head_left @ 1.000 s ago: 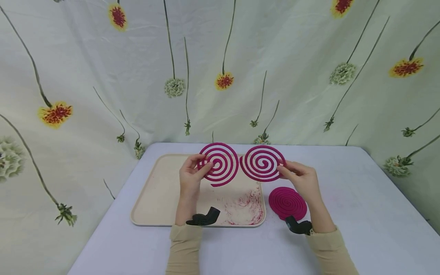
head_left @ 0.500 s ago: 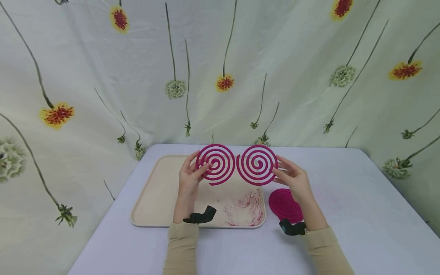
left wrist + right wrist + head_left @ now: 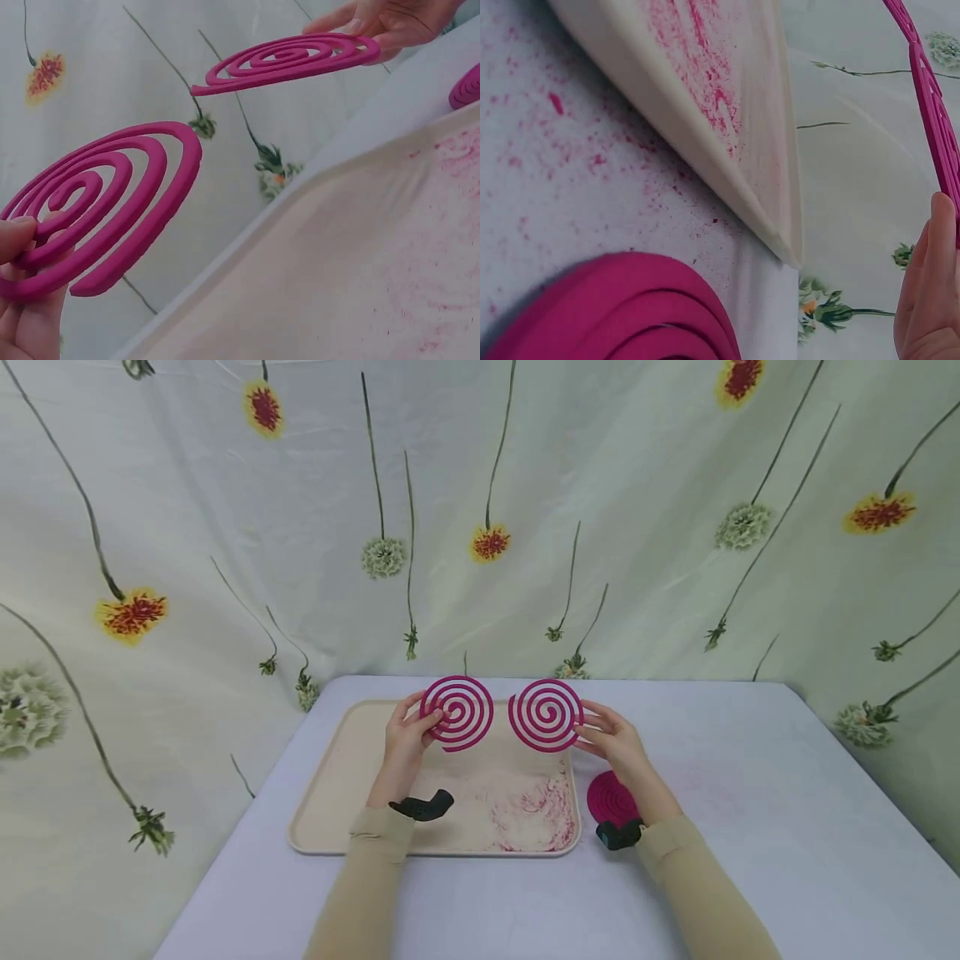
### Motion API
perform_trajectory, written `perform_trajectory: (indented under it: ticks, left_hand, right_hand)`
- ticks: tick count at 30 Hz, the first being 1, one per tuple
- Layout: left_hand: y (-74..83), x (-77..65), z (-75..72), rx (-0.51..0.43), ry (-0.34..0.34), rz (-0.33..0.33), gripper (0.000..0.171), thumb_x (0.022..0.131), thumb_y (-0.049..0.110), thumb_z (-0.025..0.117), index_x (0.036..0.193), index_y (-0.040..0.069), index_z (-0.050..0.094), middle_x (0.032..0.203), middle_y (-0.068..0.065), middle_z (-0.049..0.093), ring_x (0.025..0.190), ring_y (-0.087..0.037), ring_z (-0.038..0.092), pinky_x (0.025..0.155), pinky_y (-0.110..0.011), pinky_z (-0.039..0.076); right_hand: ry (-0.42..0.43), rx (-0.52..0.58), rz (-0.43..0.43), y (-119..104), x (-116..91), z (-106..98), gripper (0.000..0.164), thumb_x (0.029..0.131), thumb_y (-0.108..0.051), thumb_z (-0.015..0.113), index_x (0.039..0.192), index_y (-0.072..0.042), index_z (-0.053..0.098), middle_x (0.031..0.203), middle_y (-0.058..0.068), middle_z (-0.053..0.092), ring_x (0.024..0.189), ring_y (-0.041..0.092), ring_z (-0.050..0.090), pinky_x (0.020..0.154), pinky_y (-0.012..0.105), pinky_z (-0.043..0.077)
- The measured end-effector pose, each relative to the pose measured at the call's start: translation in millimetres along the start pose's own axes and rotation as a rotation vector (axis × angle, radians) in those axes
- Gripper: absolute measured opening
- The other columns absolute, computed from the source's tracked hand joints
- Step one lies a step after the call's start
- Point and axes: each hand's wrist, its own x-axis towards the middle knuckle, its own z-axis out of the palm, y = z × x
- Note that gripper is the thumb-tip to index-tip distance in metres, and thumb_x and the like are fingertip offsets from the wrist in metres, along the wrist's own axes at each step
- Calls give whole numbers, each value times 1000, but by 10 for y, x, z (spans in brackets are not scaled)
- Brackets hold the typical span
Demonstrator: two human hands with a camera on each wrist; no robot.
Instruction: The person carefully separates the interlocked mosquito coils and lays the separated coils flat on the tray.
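Observation:
My left hand (image 3: 405, 745) pinches a magenta mosquito coil (image 3: 455, 712) at its left side, with the thumb on the front near the centre. My right hand (image 3: 617, 739) holds a second mosquito coil (image 3: 549, 715) by its right edge. Both spirals are raised over the tray, faces toward the head camera, with a narrow gap between them. In the left wrist view, the thumb (image 3: 15, 236) presses on the near coil's strands. The right wrist view catches only the held coil's thin edge (image 3: 934, 112) above the fingertips (image 3: 943, 206).
A beige tray (image 3: 337, 797) lies on the white table (image 3: 780, 810), pink powder (image 3: 536, 806) smeared over its right side. Beside it is a tightly wound magenta coil (image 3: 609, 795), partly behind the right wrist. A flowered cloth (image 3: 645, 468) hangs behind the table.
Both hands have shifted left and farther away, each keeping its coil. The right coil has turned to face the head camera more squarely. The gap between the coils has widened slightly.

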Motion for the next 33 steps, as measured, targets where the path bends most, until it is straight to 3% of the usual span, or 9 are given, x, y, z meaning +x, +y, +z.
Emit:
perform_trajectory:
  ticks: [6,10,14,21,23,33]
  left_hand:
    - [-108,201,-87,-30,34,-100,51,88,-3,62,134,9,46,120,-15,54,84,-14,66,80,-25,53]
    - [-197,305,-119,7,76,-158,50,87,-3,62,134,10,49,118,-13,54,80,-11,65,76,-21,54]
    - [-267,394,-130,86,101,-175,50,87,-4,61,134,10,50,123,-15,53,80,-10,63,73,-19,54]
    - [-343,476,-167,228,149,-225,49,87,-3,62,133,10,52,126,-15,53,87,-14,61,67,-18,54]
    - [-350,472,-166,242,156,-228,49,87,-2,62,133,10,51,126,-16,53,89,-14,60,67,-18,54]
    - [-359,530,-167,315,174,-232,53,86,-4,63,135,8,50,131,-15,52,94,-14,57,62,-15,51]
  right_hand:
    - [-38,46,88,85,182,32,53,90,4,57,140,0,39,125,23,53,92,11,62,84,34,53]
    - [-24,34,162,133,275,60,53,90,5,56,140,-1,40,131,27,48,93,13,62,85,34,52]
    - [6,13,215,180,358,91,53,90,4,56,140,-2,41,132,28,47,94,15,62,85,35,52]
    - [65,47,302,219,434,156,53,87,8,57,138,1,43,127,28,52,76,12,64,74,31,56]
    - [77,60,314,231,451,167,54,87,9,57,138,1,43,131,30,47,74,12,65,72,30,56]
    - [119,88,324,250,511,236,52,87,12,55,137,4,43,124,31,52,67,13,65,64,28,57]
